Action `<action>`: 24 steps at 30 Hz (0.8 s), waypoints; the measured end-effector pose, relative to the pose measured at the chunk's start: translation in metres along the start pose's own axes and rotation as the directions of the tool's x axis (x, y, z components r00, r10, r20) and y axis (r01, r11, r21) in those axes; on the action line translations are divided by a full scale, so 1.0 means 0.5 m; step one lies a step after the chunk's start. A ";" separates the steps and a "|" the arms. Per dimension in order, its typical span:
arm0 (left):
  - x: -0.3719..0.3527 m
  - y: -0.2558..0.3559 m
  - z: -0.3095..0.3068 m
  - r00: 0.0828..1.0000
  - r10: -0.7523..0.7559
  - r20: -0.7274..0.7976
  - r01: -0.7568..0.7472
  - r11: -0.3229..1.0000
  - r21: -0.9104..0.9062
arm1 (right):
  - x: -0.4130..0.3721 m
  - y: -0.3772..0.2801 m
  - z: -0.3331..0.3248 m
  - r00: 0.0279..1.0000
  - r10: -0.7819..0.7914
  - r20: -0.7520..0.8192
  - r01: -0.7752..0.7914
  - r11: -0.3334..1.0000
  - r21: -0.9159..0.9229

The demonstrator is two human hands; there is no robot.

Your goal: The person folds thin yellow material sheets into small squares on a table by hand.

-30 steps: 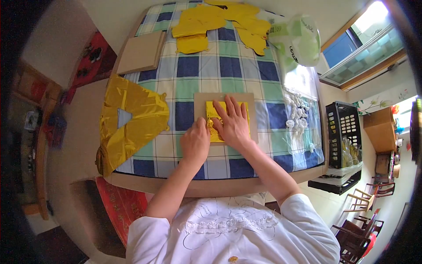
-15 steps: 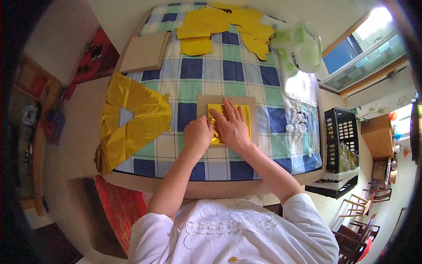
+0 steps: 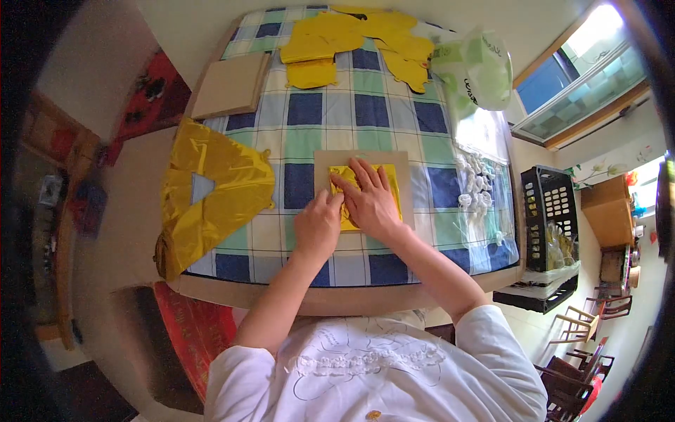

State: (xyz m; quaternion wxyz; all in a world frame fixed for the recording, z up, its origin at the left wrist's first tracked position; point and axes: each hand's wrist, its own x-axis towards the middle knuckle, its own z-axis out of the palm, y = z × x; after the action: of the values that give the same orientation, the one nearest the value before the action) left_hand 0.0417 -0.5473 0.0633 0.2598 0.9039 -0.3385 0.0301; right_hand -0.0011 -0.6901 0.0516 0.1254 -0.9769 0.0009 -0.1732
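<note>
A folded, shiny gold foil piece (image 3: 391,184) lies on a square of brown cardboard (image 3: 322,163) near the table's front edge. Flat on the foil rests my right hand (image 3: 373,204), its fingers stretched out and pointing away from me. My left hand (image 3: 316,224) is closed at the foil's left edge, with thumb and fingertips pinching it beside my right thumb. The foil under my right palm is hidden. To the left lies a larger unfolded gold foil balloon (image 3: 235,169) with a triangular opening.
More gold foil pieces (image 3: 320,39) lie at the back of the checked tablecloth (image 3: 306,109). A cardboard stack (image 3: 228,88) sits back left. On the right are a green-white plastic bag (image 3: 489,74), bundles of white string (image 3: 477,186) and a black crate (image 3: 538,211) beyond the edge.
My left hand has shifted slightly and its fingertips now sit closer to my right thumb. My right hand stays pressed on the foil. The view has tilted a little.
</note>
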 end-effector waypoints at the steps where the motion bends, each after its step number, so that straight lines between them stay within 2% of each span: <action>1: -0.012 -0.001 0.002 1.000 0.022 -0.006 -0.021 1.000 0.022 | 0.000 -0.001 0.001 1.000 0.006 -0.002 -0.006 1.000 -0.008; 6: -0.076 -0.011 -0.001 0.986 0.169 0.006 -0.168 0.981 0.094 | -0.002 0.000 0.006 1.000 0.023 -0.007 -0.024 0.999 -0.041; 9: -0.107 -0.006 -0.027 0.980 0.175 0.095 -0.187 0.974 0.131 | -0.002 0.000 0.008 1.000 0.026 -0.009 -0.027 0.998 -0.051; 12: -0.120 0.003 -0.042 0.984 0.160 0.075 -0.170 0.974 0.151 | 0.000 -0.002 0.005 0.999 0.032 -0.003 -0.032 0.998 -0.047; 15: -0.114 0.003 -0.055 0.992 0.123 0.029 -0.121 0.991 -0.061 | 0.001 -0.001 0.004 0.999 0.035 0.009 -0.034 0.998 -0.045; 18: -0.083 -0.014 -0.030 0.989 -0.142 -0.049 0.123 0.954 -0.274 | 0.000 -0.001 0.005 0.999 0.036 0.025 -0.035 0.999 -0.041; 22: -0.039 -0.017 -0.032 0.912 -0.325 0.251 0.408 0.779 -0.476 | 0.001 -0.003 0.003 0.998 0.052 0.041 -0.050 0.997 -0.054; 24: -0.034 -0.022 -0.018 0.901 -0.332 0.279 0.431 0.748 -0.505 | 0.001 -0.002 0.003 0.998 0.051 0.039 -0.049 0.997 -0.054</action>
State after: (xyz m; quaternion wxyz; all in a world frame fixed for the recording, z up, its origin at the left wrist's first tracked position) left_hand 0.0364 -0.5256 0.0621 0.4811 0.8380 -0.1610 -0.2009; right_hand -0.0003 -0.6891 0.0507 0.1038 -0.9828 0.0275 -0.1501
